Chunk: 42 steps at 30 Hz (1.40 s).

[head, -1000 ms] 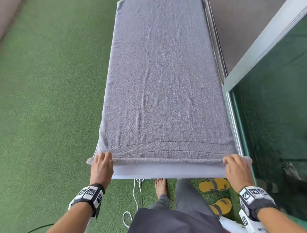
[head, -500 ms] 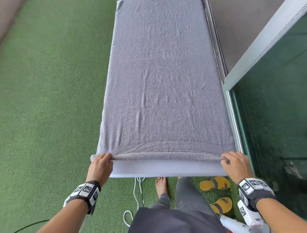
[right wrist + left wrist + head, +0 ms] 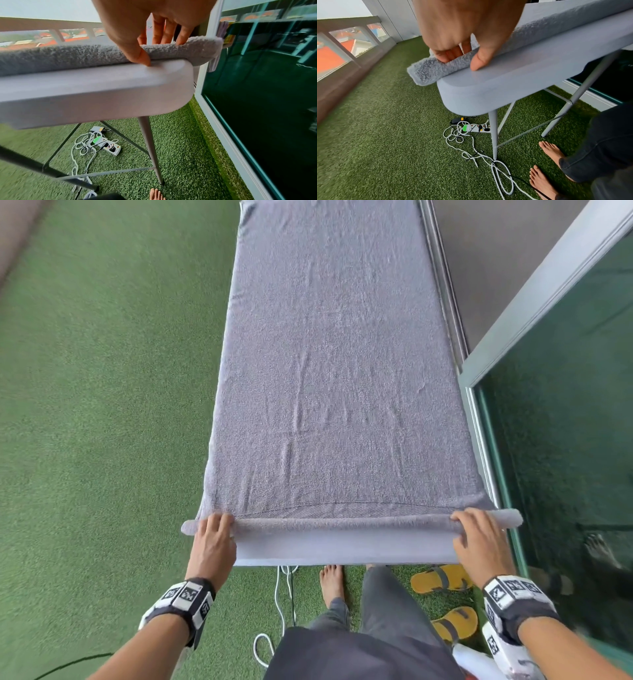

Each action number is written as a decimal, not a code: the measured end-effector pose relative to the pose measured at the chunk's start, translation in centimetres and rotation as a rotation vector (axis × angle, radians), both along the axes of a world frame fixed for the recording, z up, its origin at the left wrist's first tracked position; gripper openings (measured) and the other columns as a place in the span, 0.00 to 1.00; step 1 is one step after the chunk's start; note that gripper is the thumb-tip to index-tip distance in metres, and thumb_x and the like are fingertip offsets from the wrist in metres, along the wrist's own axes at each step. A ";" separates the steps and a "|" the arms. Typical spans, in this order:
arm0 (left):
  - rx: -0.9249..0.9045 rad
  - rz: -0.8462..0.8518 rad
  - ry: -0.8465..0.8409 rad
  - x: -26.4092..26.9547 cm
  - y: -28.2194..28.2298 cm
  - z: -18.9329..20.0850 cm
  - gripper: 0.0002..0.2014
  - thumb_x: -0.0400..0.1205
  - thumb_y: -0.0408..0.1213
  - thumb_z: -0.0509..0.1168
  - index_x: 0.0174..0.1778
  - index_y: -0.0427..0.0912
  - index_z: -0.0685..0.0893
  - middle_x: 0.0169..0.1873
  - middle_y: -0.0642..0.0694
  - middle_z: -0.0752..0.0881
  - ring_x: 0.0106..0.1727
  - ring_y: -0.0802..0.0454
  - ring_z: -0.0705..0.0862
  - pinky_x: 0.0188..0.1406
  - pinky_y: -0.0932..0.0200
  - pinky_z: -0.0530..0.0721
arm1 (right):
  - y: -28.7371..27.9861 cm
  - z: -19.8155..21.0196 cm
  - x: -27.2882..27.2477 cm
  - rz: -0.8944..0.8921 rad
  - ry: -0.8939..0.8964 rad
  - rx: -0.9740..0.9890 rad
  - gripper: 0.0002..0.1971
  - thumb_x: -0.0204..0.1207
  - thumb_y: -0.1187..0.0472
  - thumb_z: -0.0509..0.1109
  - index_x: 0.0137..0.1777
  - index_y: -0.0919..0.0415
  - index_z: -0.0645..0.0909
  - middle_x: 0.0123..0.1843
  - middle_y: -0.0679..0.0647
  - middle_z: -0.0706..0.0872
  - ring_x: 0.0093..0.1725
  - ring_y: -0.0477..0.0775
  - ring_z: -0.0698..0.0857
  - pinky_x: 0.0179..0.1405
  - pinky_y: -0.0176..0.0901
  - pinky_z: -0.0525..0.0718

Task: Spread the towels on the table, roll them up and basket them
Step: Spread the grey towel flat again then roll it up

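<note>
Towel (image 3: 335, 378), grey, lies spread along the table (image 3: 342, 549), its near edge turned into a thin roll just back from the bare rim. Left hand (image 3: 213, 546) and right hand (image 3: 479, 542) curl over the roll's ends, fingers on top, thumbs seemingly tucked beneath. Wristband markers carry no legible writing.

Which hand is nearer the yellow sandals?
Right. The right hand is above the yellow sandals; the left hand grips the towel at the far corner.

Yellow sandals (image 3: 445, 597), power strip (image 3: 477, 128) on grass (image 3: 102, 405).
</note>
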<state>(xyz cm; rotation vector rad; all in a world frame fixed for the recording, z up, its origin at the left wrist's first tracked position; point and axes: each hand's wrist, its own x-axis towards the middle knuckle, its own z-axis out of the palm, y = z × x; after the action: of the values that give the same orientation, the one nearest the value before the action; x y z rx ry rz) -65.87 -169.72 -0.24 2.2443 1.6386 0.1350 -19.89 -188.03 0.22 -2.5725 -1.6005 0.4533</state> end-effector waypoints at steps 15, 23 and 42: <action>0.076 -0.015 0.161 1.1 3.3 2.5 0.11 0.72 0.23 0.66 0.42 0.43 0.75 0.36 0.47 0.78 0.35 0.48 0.74 0.39 0.51 0.74 | 3.7 2.3 0.6 0.014 -0.155 -0.053 0.09 0.68 0.66 0.70 0.40 0.53 0.74 0.39 0.47 0.74 0.40 0.53 0.73 0.45 0.47 0.65; -0.006 0.012 0.043 0.8 2.2 0.6 0.22 0.62 0.15 0.69 0.48 0.40 0.81 0.45 0.45 0.81 0.47 0.48 0.73 0.49 0.53 0.79 | 3.7 1.6 -0.4 0.046 0.012 -0.064 0.17 0.64 0.69 0.75 0.48 0.52 0.76 0.48 0.48 0.78 0.49 0.52 0.79 0.51 0.46 0.80; -0.098 -0.087 0.100 -1.4 -2.4 2.6 0.11 0.73 0.24 0.66 0.36 0.47 0.82 0.31 0.53 0.84 0.32 0.57 0.74 0.38 0.56 0.79 | -1.8 1.7 -2.0 0.026 0.041 -0.154 0.12 0.81 0.58 0.57 0.56 0.41 0.77 0.54 0.37 0.82 0.56 0.41 0.80 0.70 0.48 0.71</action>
<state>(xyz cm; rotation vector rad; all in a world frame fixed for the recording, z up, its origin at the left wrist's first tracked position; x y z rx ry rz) -67.31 -172.12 2.37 2.2758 1.5578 -0.0793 -21.92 -189.82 1.97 -2.6350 -1.6480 0.6518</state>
